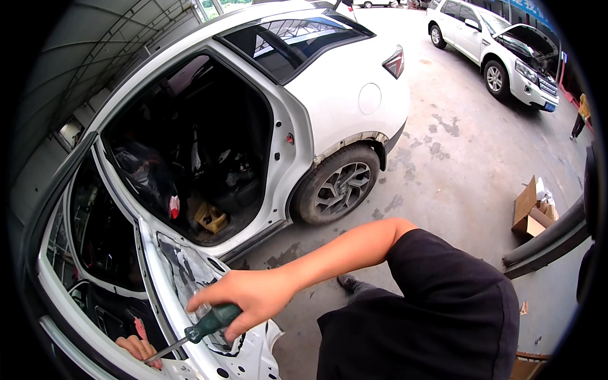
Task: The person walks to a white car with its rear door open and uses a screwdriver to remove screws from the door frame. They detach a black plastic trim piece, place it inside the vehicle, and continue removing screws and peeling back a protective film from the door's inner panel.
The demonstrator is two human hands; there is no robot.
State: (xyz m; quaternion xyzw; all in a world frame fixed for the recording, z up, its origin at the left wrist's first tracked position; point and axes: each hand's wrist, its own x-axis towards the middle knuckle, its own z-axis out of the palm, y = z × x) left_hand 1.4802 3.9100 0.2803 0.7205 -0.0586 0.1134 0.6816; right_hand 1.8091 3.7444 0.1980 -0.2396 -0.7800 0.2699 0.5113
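My right hand (253,297) is wrapped round the dark green handle of a screwdriver (213,322). Its metal shaft slants down to the left across the edge of an open white car door (253,364). At the shaft's tip, the curled fingers of my left hand (137,349) are closed by the door's window edge. What they grip is hidden, and the tip itself is hard to make out. The door's inner side shows bare metal with holes and torn whitish sheeting (183,269). A pinkish-red object (140,328) shows just above my left fingers.
The white car (345,79) has a dark, open rear doorway with a yellowish box (210,218) on its floor. Its rear wheel (342,189) is beyond my right arm. A cardboard box (531,209) stands at the right. Farther off are a white car with raised bonnet (500,54) and a person (581,115).
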